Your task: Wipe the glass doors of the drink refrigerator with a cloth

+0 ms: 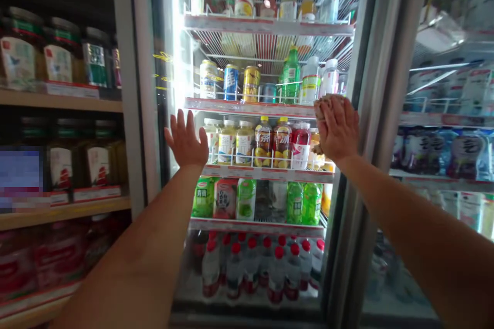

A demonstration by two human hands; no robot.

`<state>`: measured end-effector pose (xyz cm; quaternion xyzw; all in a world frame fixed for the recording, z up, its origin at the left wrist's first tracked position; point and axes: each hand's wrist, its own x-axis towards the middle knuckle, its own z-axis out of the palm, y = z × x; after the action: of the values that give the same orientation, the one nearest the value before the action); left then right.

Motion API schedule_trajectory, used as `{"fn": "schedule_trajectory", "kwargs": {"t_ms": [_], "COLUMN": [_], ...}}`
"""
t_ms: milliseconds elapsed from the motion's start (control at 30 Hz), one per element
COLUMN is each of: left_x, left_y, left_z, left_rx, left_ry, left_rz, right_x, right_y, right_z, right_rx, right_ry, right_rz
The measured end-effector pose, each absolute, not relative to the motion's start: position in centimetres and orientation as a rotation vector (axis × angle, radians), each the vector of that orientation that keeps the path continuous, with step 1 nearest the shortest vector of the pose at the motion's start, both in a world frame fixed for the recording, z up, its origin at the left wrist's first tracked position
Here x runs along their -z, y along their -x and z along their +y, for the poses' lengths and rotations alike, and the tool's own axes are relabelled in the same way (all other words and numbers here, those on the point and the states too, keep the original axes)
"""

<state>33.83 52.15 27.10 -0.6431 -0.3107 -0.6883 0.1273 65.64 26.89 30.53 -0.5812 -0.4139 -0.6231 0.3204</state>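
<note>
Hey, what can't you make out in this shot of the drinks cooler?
Head view:
Bottles behind the right hand: the hand covers them.
Textured patch at that hand's fingertips: too blurred to identify.
Upper left of the glass cooler door: glare washes it out.
Jar at the far left of the wooden shelf: a pixelated block covers it.
Drinks in the next cooler: reflections blur them.

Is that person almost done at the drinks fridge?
Nothing looks finished yet: the tall glass cooler door seems shut. In hand: the open bare left hand looks empty; the bare right hand is up by the door's edge. Left: red-capped clear plastic bottles stand in rows.
</note>
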Motion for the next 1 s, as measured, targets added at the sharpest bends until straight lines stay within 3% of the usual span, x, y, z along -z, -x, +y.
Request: {"fn": "schedule_trajectory", "kwargs": {"t_ms": [233,433,700,833,1000], "left_x": [-27.1,-27.4,-22.7,-19.1,-18.2], "left_y": [-33.9,-34.1,-34.6,-36.5,-37.9], "left_z": [51.7,52.1,50.2,48.6,48.2], "left_rx": [1.974,1.963,1.941,1.728,1.766], "left_ry": [1.876,1.86,1.912,2.029,2.022], "left_rz": [-0.943,-0.885,-0.999,-0.816,-0.811], "right_x": [-30.2,-29.8,-28.1,-28.0,-26.1], "right_y": [-65.9,-65.6,-64.9,-65.3,-64.5], "right_z": [26.8,26.3,27.5,27.4,27.4], "right_rx": [1.634,1.656,1.578,1.606,1.599], "right_ry": [1.509,1.404,1.438,1.385,1.381], "right_rz": [-1.14,-2.197,-1.098,-1.262,-1.602]}}
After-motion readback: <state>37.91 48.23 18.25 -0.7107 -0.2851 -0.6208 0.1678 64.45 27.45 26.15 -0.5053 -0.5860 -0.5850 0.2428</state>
